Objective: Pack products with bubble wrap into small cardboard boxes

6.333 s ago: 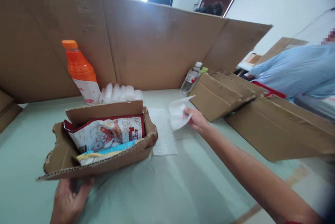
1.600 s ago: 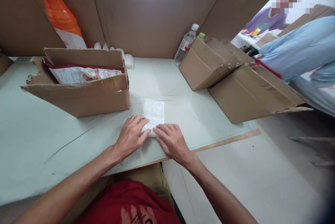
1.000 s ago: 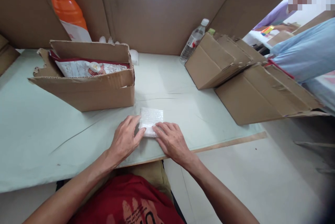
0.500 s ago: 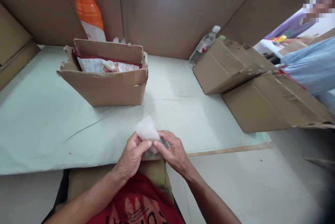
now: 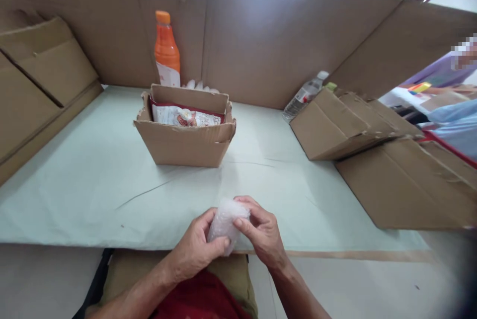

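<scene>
Both hands hold a small folded bundle of white bubble wrap (image 5: pixel 226 221) just above the table's near edge. My left hand (image 5: pixel 194 249) cups it from below and the left, thumb along its underside. My right hand (image 5: pixel 261 232) pinches its top and right side with the fingertips. Farther back on the pale green table (image 5: pixel 93 185) stands an open cardboard box (image 5: pixel 185 135) with a red and white snack packet (image 5: pixel 186 116) inside.
An orange bottle (image 5: pixel 166 50) and white cups stand behind the box against a tall cardboard wall. A clear water bottle (image 5: pixel 305 94) lies at the back right. Flattened cardboard boxes (image 5: pixel 372 145) cover the table's right side, more cardboard leans at left. Another person's blue sleeve (image 5: pixel 456 120) is at far right.
The bubble wrap lay flat on the table under my fingers; it has since been folded into a bundle and lifted off the table in both hands. The view has tilted up.
</scene>
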Tool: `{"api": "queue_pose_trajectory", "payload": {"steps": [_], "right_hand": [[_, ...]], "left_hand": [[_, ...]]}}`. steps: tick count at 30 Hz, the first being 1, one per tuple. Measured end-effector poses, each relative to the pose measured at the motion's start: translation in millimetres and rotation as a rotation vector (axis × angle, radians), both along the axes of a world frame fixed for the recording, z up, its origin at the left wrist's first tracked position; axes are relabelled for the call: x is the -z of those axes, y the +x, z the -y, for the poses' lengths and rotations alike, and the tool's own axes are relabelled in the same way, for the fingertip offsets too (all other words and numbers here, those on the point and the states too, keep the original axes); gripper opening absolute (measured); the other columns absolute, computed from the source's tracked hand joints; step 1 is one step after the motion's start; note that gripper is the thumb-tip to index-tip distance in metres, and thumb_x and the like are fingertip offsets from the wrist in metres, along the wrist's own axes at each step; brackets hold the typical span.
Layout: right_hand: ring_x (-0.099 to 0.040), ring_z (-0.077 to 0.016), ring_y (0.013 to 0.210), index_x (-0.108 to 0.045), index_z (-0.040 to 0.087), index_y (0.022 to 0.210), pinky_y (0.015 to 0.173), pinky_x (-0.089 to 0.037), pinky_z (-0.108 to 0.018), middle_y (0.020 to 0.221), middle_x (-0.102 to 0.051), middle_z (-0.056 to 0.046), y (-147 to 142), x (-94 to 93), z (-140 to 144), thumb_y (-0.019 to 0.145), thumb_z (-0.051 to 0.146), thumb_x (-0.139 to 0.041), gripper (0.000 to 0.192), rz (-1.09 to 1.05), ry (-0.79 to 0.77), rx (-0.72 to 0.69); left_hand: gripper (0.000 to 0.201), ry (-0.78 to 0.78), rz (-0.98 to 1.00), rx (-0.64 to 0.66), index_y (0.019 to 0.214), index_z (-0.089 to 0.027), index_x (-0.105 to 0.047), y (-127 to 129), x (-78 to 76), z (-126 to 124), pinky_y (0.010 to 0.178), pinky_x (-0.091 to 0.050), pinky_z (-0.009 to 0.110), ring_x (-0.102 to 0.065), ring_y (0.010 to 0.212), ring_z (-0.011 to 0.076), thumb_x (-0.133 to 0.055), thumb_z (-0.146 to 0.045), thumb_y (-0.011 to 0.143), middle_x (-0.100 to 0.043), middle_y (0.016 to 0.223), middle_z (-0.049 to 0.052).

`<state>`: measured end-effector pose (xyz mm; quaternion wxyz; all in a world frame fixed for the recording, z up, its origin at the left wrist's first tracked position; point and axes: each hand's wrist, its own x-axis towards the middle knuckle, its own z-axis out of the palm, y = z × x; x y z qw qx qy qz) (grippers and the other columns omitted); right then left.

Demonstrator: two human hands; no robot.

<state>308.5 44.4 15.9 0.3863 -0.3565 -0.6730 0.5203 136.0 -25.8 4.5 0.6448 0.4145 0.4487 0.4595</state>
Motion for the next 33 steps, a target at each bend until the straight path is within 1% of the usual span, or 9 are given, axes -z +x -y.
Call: {"api": "queue_pose_trajectory", "payload": {"steps": [6, 9, 12, 15, 18, 20, 23, 26, 33], "right_hand": [[-0.065, -0.0223, 0.097, -0.068, 0.021, 0.125, 0.085, -0.051, -0.030, 0.113, -0.071, -0.008, 13, -4.4, -10, 0.078, 0.043, -0.079, 0.053, 0.261, -0.099, -0.191], [-0.063, -0.0195, 0.085, -0.073, 0.019, 0.102, 0.077, -0.049, -0.028, 0.095, -0.072, -0.005, 7, -13.9, -13, 0.081, 0.041, -0.074, 0.031, 0.425, -0.061, -0.346], [-0.060, -0.0163, 0.075, -0.070, 0.018, 0.087, 0.070, -0.046, -0.026, 0.083, -0.068, -0.002, 1, -28.7, -23, 0.083, 0.037, -0.071, 0.020, 0.476, 0.005, -0.372], [-0.063, -0.0169, 0.076, -0.070, 0.019, 0.092, 0.070, -0.049, -0.026, 0.086, -0.069, -0.003, 7, -53.6, -45, 0.083, 0.035, -0.072, 0.019, 0.419, 0.070, -0.268], [-0.064, -0.0165, 0.073, -0.070, 0.022, 0.099, 0.061, -0.051, -0.024, 0.088, -0.071, -0.004, 15, -85.2, -72, 0.083, 0.038, -0.076, 0.023, 0.278, 0.136, -0.028], [-0.062, -0.0155, 0.069, -0.070, 0.025, 0.101, 0.056, -0.050, -0.023, 0.089, -0.071, -0.004, 14, -104.9, -89, 0.079, 0.040, -0.080, 0.028, 0.171, 0.193, 0.141], [-0.061, -0.0159, 0.072, -0.067, 0.028, 0.099, 0.058, -0.052, -0.025, 0.094, -0.070, -0.003, -2, -127.1, -111, 0.075, 0.043, -0.083, 0.033, 0.083, 0.275, 0.315], [-0.059, -0.0154, 0.071, -0.064, 0.028, 0.097, 0.054, -0.049, -0.025, 0.099, -0.070, -0.004, -26, -140.1, -132, 0.074, 0.039, -0.083, 0.031, 0.124, 0.367, 0.355], [-0.059, -0.0138, 0.071, -0.064, 0.022, 0.090, 0.062, -0.046, -0.025, 0.086, -0.068, 0.001, -101, -143.8, -169, 0.081, 0.033, -0.072, 0.016, 0.490, 0.533, -0.015]], "left_hand": [[0.025, 0.036, -0.352, 0.119, 0.100, -0.016, -0.064, -12, 2.9, -1, 0.063, -0.039, 0.023, -0.049, 0.072, 0.0121, -0.054, -0.014, 0.078, -0.061, 0.083, -0.002], [0.018, 0.079, -0.520, 0.232, 0.093, -0.018, -0.065, -23, 3.8, -1, 0.065, -0.042, 0.023, -0.056, 0.073, 0.0130, -0.055, -0.014, 0.079, -0.066, 0.083, -0.002], [0.038, 0.255, -0.693, 0.250, 0.114, -0.022, -0.064, -49, -10.6, -6, 0.076, -0.051, 0.025, -0.066, 0.088, 0.0176, -0.065, -0.018, 0.076, -0.073, 0.105, 0.002], [0.064, 0.691, -0.963, -0.127, 0.141, -0.025, -0.049, -90, -44.3, -23, 0.102, -0.051, 0.035, -0.061, 0.123, 0.0257, -0.069, -0.022, 0.081, -0.060, 0.141, 0.010], [0.065, 0.987, -1.265, -0.584, 0.146, -0.023, -0.045, -133, -78.2, -52, 0.114, -0.042, 0.050, -0.049, 0.138, 0.0317, -0.066, -0.014, 0.085, -0.054, 0.146, 0.015], [0.066, 1.067, -1.382, -0.671, 0.145, -0.020, -0.047, -153, -87.6, -69, 0.115, -0.040, 0.055, -0.049, 0.139, 0.0349, -0.068, -0.011, 0.083, -0.059, 0.140, 0.016], [0.049, 1.126, -1.425, -0.574, 0.130, -0.020, -0.058, -165, -76.7, -81, 0.112, -0.042, 0.055, -0.063, 0.122, 0.0300, -0.064, -0.006, 0.084, -0.070, 0.118, 0.010], [0.034, 1.170, -1.401, -0.491, 0.113, -0.018, -0.065, -163, -53.8, -73, 0.113, -0.042, 0.053, -0.068, 0.105, 0.0227, -0.062, -0.001, 0.084, -0.072, 0.105, 0.008], [0.031, 1.122, -1.318, -0.467, 0.107, -0.014, -0.066, -156, -44.3, -63, 0.112, -0.038, 0.056, -0.064, 0.105, 0.0227, -0.060, 0.005, 0.082, -0.068, 0.103, 0.011]]}}
